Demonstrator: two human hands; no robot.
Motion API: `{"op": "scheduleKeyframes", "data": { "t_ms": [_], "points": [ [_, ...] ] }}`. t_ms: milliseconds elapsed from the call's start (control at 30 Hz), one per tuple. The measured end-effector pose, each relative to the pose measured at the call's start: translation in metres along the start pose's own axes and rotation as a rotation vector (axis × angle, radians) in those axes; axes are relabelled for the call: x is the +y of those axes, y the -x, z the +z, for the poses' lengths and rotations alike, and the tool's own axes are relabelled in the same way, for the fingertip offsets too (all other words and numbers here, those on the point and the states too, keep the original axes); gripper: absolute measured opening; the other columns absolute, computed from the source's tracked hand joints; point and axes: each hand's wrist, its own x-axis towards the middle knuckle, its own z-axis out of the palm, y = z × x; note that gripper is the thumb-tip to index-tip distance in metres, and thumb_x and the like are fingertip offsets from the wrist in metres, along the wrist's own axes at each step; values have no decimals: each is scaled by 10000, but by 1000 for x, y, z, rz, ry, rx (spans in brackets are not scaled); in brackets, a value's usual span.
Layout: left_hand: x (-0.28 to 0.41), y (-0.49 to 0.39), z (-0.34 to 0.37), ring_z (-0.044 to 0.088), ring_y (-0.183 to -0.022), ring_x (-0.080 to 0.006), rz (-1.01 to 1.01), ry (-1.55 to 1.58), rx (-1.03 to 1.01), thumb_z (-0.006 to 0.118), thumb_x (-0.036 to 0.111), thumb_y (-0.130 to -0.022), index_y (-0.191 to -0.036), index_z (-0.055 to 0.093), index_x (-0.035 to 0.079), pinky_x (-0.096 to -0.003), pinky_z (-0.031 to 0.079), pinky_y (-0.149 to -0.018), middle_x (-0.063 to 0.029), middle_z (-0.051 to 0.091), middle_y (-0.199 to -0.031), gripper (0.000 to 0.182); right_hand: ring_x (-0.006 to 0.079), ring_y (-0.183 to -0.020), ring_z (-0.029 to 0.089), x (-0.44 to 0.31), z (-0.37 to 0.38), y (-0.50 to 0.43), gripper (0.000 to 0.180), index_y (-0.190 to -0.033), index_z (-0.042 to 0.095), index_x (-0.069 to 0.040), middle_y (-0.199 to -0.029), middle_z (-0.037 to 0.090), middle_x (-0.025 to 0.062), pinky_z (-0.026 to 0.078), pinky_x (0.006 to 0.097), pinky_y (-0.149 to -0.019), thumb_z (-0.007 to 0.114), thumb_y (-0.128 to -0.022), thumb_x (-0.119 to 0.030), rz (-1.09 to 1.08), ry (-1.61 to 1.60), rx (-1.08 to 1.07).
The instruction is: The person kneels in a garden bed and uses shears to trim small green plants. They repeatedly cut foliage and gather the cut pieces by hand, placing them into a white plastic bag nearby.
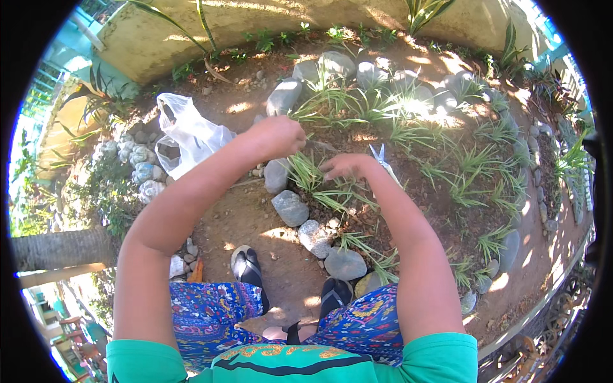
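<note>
My left hand hangs over the edge of the planting bed with its fingers curled; whether anything is pinched in it is hidden. A thin, blurred strand shows just to its right. My right hand, slightly blurred, is above the soil with its fingers apart and nothing visible in them. Directly below and between both hands grows a striped, grassy spider plant. Metal scissors appear beside my right wrist, blades pointing away from me, the handle end partly hidden by the forearm.
Rounded stones border the bed, which holds several more spider plants. A white plastic bag sits left of my left forearm, near stuffed plastic bundles. A concrete wall runs behind; a trunk is at left.
</note>
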Motion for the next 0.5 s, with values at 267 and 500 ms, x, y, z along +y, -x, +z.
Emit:
{"op": "scheduleKeyframes", "data": {
  "t_ms": [267,500],
  "points": [
    [13,-8,112,645,-881,-312,-301,509,221,593,305,-837,-1059,675,91,-385,495,-812,-143,679,-947,319,242,-1106,551,44,-46,6,448,-1124,615,-40,-1239,563,151,461,369,-898,724,-734,-231,120,-386,304],
    [20,9,91,636,-961,-319,-479,659,237,604,367,-842,-1097,667,111,-371,478,-864,-175,666,-1012,368,367,-971,607,78,-21,-47,570,-1146,534,-8,-1018,638,210,491,415,-839,737,-653,-210,116,190,1106]
  ]
}}
